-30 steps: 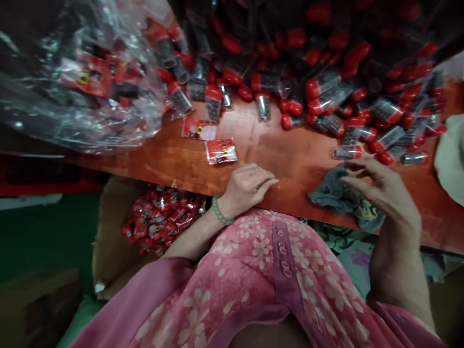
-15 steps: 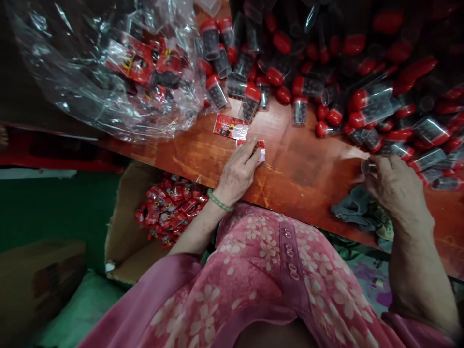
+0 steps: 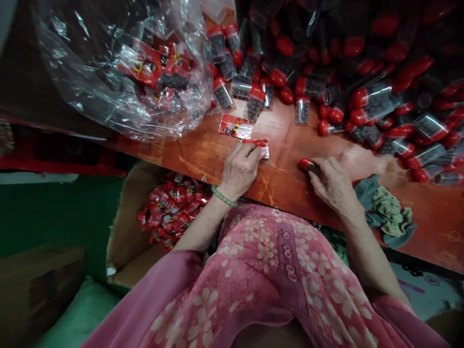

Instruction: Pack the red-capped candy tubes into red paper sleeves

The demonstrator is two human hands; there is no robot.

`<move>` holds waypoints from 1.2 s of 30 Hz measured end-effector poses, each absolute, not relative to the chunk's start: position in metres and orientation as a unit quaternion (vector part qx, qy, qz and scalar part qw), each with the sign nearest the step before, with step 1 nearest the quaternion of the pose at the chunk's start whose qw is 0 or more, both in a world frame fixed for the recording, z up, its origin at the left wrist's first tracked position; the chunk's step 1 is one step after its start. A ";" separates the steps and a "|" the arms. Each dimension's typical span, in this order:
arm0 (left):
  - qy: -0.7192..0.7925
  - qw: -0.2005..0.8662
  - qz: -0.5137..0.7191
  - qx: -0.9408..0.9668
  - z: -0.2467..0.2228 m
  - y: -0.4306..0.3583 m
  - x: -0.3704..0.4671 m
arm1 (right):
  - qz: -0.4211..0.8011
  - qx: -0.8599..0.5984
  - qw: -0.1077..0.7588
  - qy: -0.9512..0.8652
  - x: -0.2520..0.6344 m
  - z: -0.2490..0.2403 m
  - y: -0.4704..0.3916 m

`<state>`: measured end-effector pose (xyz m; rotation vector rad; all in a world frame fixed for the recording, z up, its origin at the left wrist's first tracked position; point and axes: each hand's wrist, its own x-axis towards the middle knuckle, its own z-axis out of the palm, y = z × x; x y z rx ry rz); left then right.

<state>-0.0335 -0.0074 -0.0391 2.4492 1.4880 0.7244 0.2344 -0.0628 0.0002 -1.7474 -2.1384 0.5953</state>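
Note:
My left hand rests at the table's front edge, its fingers closed on a small red printed packet. Just beyond it lies another red packet, flat on the wood. My right hand grips a small clear tube with a red cap, the cap pointing left; the palm hides most of the tube. Many similar red-capped tubes, with dark bits inside, are heaped across the back and right of the table.
A clear plastic bag with red packets sits at the back left. Below the table edge stands a cardboard box holding many red packets. Crumpled grey-green cloth lies right of my right hand on the wooden table.
My right hand has moved left from the edge of the heap, bringing a red-capped tube toward the middle. My left hand stays on the packet. The view has shifted slightly.

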 end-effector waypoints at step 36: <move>0.393 0.386 0.373 0.747 0.010 -0.090 0.020 | 0.376 -0.399 0.181 -0.817 0.258 0.048 -0.092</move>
